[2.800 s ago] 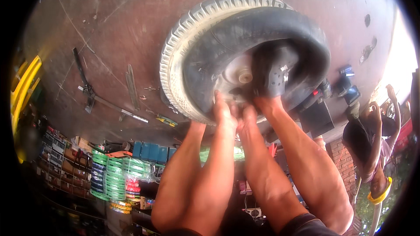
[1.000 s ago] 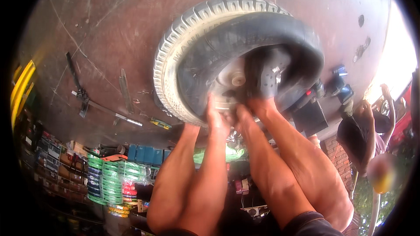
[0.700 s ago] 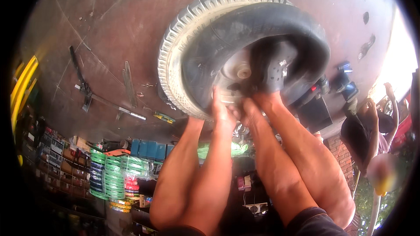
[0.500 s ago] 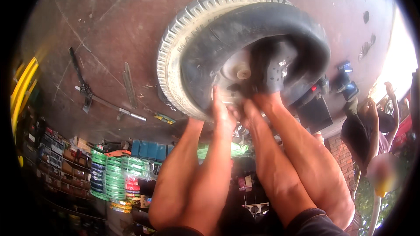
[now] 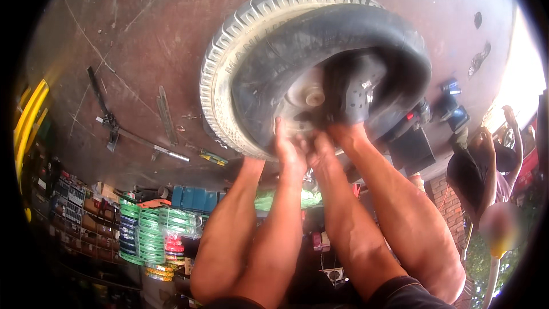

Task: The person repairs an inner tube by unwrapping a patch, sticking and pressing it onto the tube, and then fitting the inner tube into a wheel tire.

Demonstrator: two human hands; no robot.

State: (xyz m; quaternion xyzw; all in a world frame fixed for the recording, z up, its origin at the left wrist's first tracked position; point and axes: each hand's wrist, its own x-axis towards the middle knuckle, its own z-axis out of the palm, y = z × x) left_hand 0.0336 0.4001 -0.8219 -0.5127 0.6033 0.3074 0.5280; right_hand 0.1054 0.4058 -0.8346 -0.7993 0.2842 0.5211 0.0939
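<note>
A wheel with a ribbed tyre (image 5: 214, 74) lies flat on the floor in front of me. Over it is a black inner tube (image 5: 257, 86), its far side bulging above the tyre. The metal hub (image 5: 313, 96) shows in the middle. At the wheel's near edge, my left hand (image 5: 290, 150) has its thumb pointing up and its fingers curled on the inner tube. Beside it, almost touching, my right hand (image 5: 323, 150) is closed at the same near part of the tube; its fingertips are partly hidden. My right foot, in a dark perforated clog (image 5: 357, 91), rests inside the tube's ring.
On the left floor lie a long metal lever tool (image 5: 143, 137), a flat metal strip (image 5: 166, 114) and a yellow-green tool (image 5: 213, 157). A cordless power tool (image 5: 452, 109) and a black box (image 5: 413, 149) stand at right. Behind me are green-wrapped coils (image 5: 150, 234). Another person (image 5: 480, 171) sits far right.
My hands have shifted slightly left and closer together at the near edge. The wheel and tube look almost the same, and my foot stays inside the ring.
</note>
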